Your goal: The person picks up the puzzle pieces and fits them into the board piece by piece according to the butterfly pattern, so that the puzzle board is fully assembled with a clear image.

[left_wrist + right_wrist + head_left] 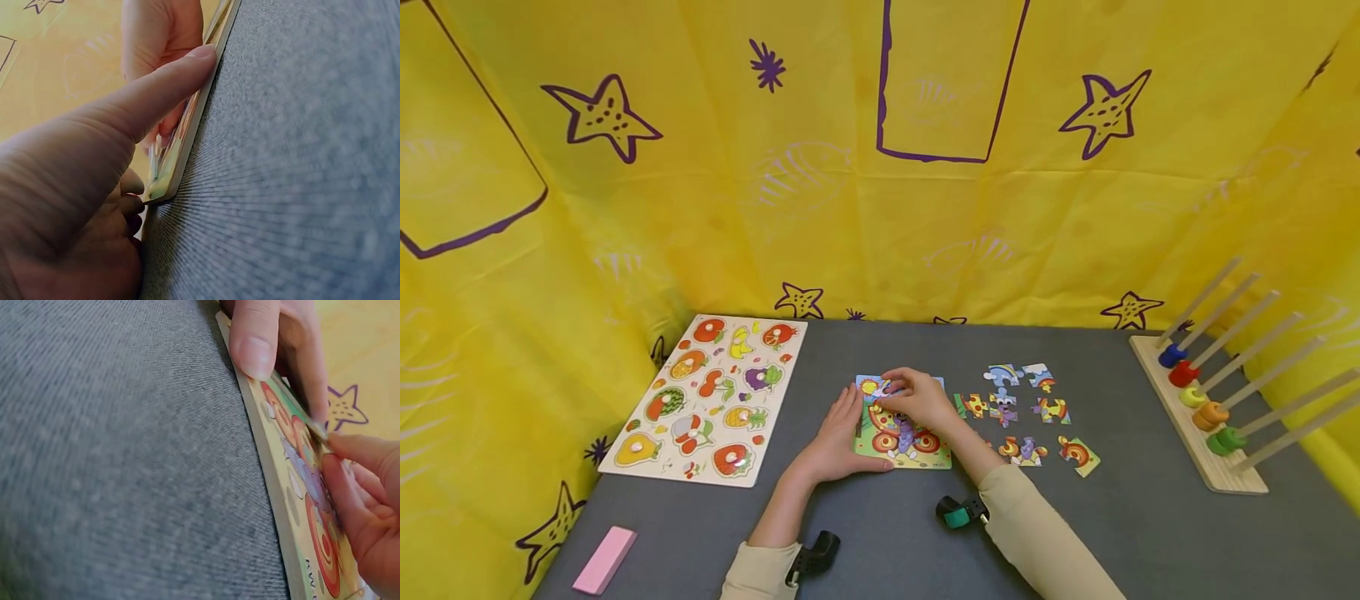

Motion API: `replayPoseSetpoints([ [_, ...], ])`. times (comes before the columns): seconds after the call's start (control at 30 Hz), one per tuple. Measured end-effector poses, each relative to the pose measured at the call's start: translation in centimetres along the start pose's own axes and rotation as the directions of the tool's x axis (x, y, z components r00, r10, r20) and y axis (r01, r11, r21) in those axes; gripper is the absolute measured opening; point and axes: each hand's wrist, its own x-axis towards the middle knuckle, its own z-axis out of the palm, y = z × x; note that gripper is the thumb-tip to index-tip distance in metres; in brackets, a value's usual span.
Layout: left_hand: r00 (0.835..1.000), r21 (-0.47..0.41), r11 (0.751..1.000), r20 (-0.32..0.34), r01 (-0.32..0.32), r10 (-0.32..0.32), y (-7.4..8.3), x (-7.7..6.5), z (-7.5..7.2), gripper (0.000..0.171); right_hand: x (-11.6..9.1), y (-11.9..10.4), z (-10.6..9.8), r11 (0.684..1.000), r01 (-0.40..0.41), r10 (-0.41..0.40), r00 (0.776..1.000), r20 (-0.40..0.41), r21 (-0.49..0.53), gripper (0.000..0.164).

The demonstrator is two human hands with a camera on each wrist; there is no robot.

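A small jigsaw board [936,463] with a colourful cartoon picture lies on the table in front of me. My left hand [837,437] lies along its left side with straight fingers, and its thumb [169,81] rests along the near edge. Over the upper left of the board, my right hand [922,402] pinches a thin puzzle piece [318,430] between thumb and forefinger. The right hand hides most of that piece in the head view. Right of the board lie several loose jigsaw pieces [1003,410], some close together.
At the left lies a wooden fruit peg puzzle [752,467], with a pink block [606,559] nearer me. A wooden peg stand [1217,467] with coloured rings and tall rods stands at the right. Yellow patterned cloth [910,233] hangs behind the grey tabletop [880,542].
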Motion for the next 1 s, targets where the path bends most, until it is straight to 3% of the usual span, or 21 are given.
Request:
replayPoseSetpoints([
  [0.17, 1.000, 0.022, 1.000, 0.004, -0.004, 0.004, 0.02, -0.03, -0.07, 0.119, 0.02, 0.16, 0.57, 0.979, 0.164, -0.168, 0.985, -0.024, -0.119, 0.041],
  [0.3, 0.999, 0.040, 0.999, 0.018, -0.030, 0.029, 0.10, -0.08, -0.18, 0.114, 0.09, 0.42, 0.95, 0.959, 0.214, -0.228, 0.972, -0.061, -0.188, 0.035],
  [0.47, 0.999, 0.039, 0.999, 0.031, -0.036, 0.034, 0.09, -0.24, -0.26, 0.112, 0.33, 0.75, 0.97, 0.959, 0.184, -0.196, 0.980, -0.036, -0.216, 0.030],
  [0.67, 0.999, 0.047, 0.998, 0.028, -0.031, 0.030, 0.02, -0.20, -0.23, 0.111, 0.18, 0.82, 0.37, 0.968, 0.174, -0.171, 0.985, 0.031, -0.181, 0.033],
  [1.0, 0.998, 0.025, 0.998, 0.021, -0.051, 0.050, 0.20, -0.33, -0.28, 0.106, 0.30, 0.90, 0.45, 0.977, 0.158, -0.159, 0.987, 0.008, -0.145, 0.033],
])
